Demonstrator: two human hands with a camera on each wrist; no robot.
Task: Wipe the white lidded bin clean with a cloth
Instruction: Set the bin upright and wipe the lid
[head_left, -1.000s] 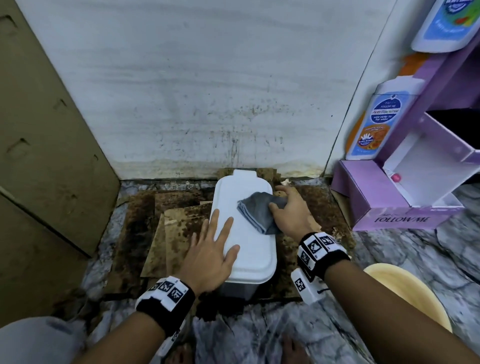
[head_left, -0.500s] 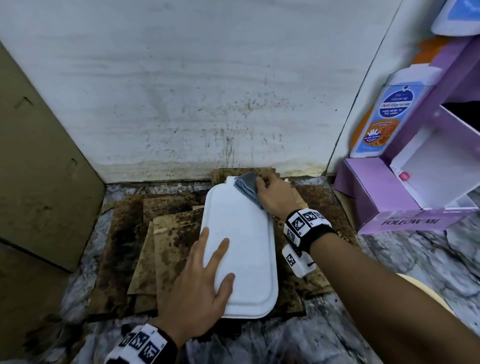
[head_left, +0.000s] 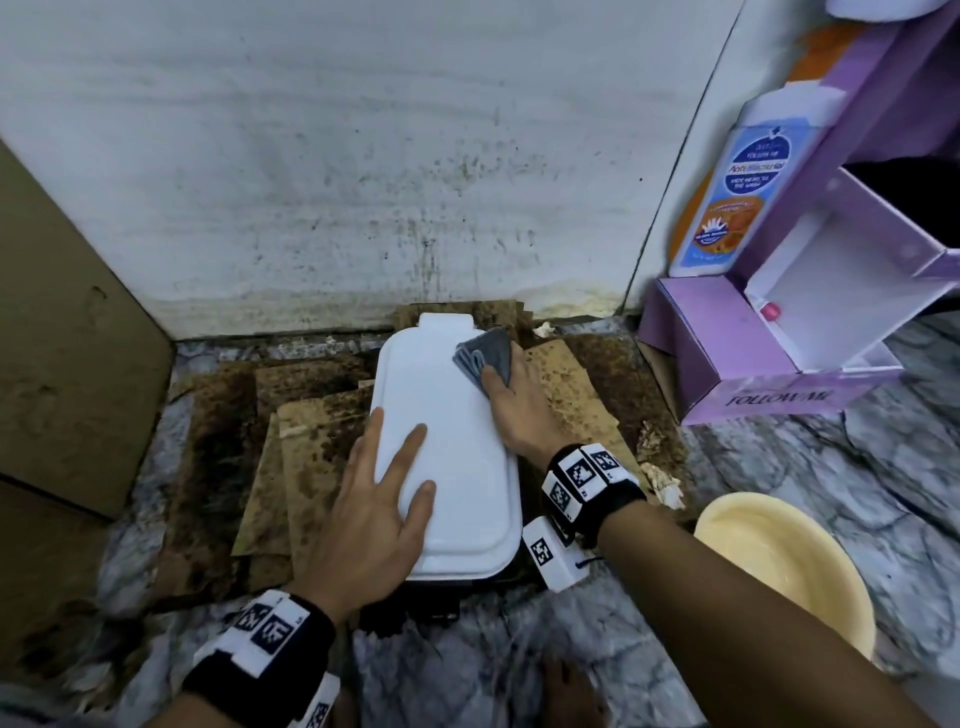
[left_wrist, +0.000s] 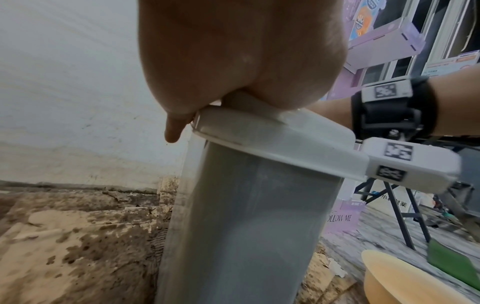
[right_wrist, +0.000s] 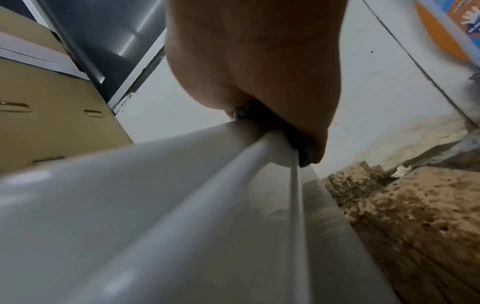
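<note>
The left hand (head_left: 371, 512) lies flat, fingers straight, on the white bin lid (head_left: 452, 441) — mid-frame. The right hand (head_left: 511, 402) presses a grey cloth (head_left: 485, 356) on the lid's upper right edge — fingers hidden.

bin (head_left: 447, 447) body under lid, mostly hidden | right hand (head_left: 519, 410) fingers under cloth (head_left: 485, 356)

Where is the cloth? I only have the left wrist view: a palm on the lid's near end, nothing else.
Observer: The grey cloth is at the far right corner of the white lid, held by the right hand.
Operator: Flat on top, or over the edge?
Observer: The right wrist view shows it bunched between the palm and the lid's rim.
Operator: And the left fingers?
Observer: The head view shows the left hand with its fingers spread flat on the lid.
</note>
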